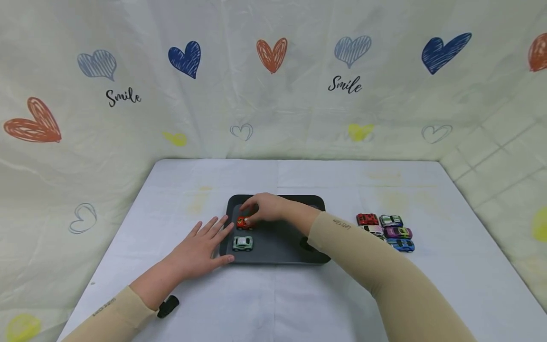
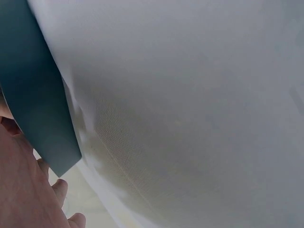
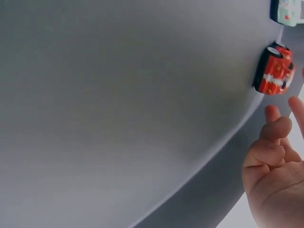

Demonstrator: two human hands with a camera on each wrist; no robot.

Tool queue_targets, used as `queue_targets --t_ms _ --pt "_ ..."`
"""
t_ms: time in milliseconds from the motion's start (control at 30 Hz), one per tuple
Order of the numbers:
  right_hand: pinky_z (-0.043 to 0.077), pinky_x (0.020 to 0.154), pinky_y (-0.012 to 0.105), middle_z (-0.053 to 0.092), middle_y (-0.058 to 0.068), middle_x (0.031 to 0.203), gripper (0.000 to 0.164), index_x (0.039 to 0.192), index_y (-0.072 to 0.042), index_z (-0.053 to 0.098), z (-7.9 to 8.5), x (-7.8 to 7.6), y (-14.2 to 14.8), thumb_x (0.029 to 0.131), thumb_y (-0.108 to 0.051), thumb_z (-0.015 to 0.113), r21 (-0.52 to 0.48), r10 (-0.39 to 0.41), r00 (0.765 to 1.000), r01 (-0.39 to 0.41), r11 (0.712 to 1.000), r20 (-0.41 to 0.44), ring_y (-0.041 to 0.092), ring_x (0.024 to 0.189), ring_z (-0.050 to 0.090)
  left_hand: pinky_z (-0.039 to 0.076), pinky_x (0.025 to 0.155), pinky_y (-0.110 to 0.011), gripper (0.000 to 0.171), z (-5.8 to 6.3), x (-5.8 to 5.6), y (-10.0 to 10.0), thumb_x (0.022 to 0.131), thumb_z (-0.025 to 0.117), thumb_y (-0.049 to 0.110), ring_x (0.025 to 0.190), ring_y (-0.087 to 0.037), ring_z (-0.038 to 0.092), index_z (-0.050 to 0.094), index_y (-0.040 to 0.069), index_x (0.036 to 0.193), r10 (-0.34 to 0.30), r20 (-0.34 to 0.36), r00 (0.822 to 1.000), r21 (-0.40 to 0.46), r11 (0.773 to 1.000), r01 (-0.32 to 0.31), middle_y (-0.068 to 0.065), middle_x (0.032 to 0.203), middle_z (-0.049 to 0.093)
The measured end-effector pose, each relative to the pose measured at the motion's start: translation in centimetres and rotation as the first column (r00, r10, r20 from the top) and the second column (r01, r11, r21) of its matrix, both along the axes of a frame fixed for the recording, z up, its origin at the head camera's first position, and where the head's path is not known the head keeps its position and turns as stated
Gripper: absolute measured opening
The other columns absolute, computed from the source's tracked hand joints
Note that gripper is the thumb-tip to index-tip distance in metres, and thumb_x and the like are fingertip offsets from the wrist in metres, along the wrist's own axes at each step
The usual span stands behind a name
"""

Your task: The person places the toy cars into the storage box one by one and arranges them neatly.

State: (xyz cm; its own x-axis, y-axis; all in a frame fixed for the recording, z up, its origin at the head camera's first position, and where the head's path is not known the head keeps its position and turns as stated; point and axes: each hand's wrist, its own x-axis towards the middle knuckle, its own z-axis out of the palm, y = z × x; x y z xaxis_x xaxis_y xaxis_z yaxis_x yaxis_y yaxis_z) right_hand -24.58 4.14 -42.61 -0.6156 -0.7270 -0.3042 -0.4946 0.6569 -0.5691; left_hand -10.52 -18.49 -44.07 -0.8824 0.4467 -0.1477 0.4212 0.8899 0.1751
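Note:
On a dark grey tray (image 1: 273, 254), a red toy car (image 1: 244, 223) stands near the left end. My right hand (image 1: 267, 207) is over the tray, with its thumb beside that car and the other fingers raised. In the right wrist view a small gap shows between the visible fingertips and the red car (image 3: 275, 71). A mint-green toy car (image 1: 242, 243) sits in front of the red one. Spread out at the tray's left rim is my left hand (image 1: 198, 251), its fingers straight. The left wrist view shows the tray's outer side (image 2: 40, 95) against the hand.
To the right of the tray, several toy cars are grouped on the white tablecloth (image 1: 299, 304), among them a red one (image 1: 367, 219), a purple one (image 1: 398, 232) and a blue one (image 1: 400, 245). Behind the table hangs a cloth (image 1: 299, 128) printed with hearts.

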Motion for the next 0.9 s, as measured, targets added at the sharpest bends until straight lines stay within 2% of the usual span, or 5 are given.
queue_targets --t_ms 200,433,600,733,900 --pt "0.052 0.083 0.031 0.064 0.002 0.12 0.046 0.134 -0.02 0.064 1.0 -0.1 0.4 0.091 -0.034 0.074 -0.043 -0.008 1.0 0.007 0.999 -0.014 0.016 0.104 0.057 0.014 0.118 -0.061 0.087 0.0 0.0 -0.2 0.092 0.045 0.072 0.151 -0.033 0.014 0.023 0.021 0.16 0.0 -0.007 1.0 -0.026 1.0 0.0 -0.003 0.166 0.012" --pt "0.052 0.082 0.032 0.064 0.007 0.122 0.047 0.137 -0.017 0.063 1.9 0.0 0.9 0.093 -0.03 0.072 -0.093 -0.018 1.0 0.018 0.995 0.003 0.018 0.103 0.058 0.014 0.117 -0.062 0.087 -0.1 0.0 -0.1 0.092 0.049 0.07 0.15 -0.035 0.016 0.026 0.019 0.159 0.0 -0.011 1.0 -0.016 1.0 0.0 -0.006 0.166 0.014" --pt "0.052 0.078 0.03 0.064 0.005 0.119 0.044 0.133 -0.018 0.065 3.0 -0.2 1.5 0.092 -0.028 0.074 -0.135 -0.054 0.998 0.055 0.989 0.009 0.02 0.103 0.058 0.012 0.119 -0.06 0.087 -0.3 -0.1 0.0 0.091 0.052 0.069 0.151 -0.032 0.014 0.024 0.022 0.16 0.024 0.002 1.0 -0.021 0.999 -0.024 -0.002 0.166 0.011" --pt "0.052 0.076 0.03 0.066 0.003 0.115 0.044 0.132 -0.018 0.066 3.9 -0.4 2.5 0.091 -0.028 0.075 -0.161 -0.073 0.997 0.073 0.984 0.003 0.021 0.1 0.059 0.011 0.119 -0.06 0.088 -0.6 -0.2 0.0 0.091 0.052 0.07 0.151 -0.032 0.013 0.023 0.023 0.16 0.032 0.003 0.999 -0.017 0.999 -0.032 -0.001 0.167 0.01" --pt "0.053 0.075 0.03 0.069 0.004 0.118 0.043 0.133 -0.02 0.065 4.7 -0.5 4.4 0.091 -0.028 0.074 -0.175 -0.095 0.995 0.094 0.98 -0.002 0.019 0.092 0.061 0.011 0.118 -0.061 0.088 -0.9 -0.2 -0.1 0.09 0.052 0.07 0.151 -0.033 0.014 0.024 0.023 0.16 0.029 -0.003 1.0 -0.008 1.0 -0.029 -0.002 0.167 0.011"
